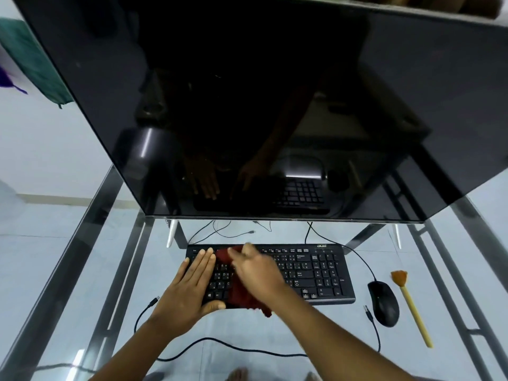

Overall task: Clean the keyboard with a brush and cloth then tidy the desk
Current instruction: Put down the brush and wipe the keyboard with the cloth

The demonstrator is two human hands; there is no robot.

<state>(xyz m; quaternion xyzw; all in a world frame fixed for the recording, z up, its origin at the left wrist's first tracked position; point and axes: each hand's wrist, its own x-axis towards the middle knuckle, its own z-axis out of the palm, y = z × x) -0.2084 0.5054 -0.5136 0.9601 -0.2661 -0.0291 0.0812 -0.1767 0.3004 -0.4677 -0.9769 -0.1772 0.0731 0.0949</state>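
Observation:
A black keyboard lies on the glass desk below the monitor. My left hand rests flat on the keyboard's left end, fingers together, thumb at its front edge. My right hand presses a dark red cloth onto the keys just right of the left hand; the hand is motion-blurred. Part of the cloth hangs over the keyboard's front edge. A brush with orange bristles and a pale yellow handle lies on the desk to the right of the mouse.
A large dark monitor tilts over the back of the desk. A black mouse sits right of the keyboard. Loose black cables run across the glass in front of the keyboard. Metal frame bars show under the glass.

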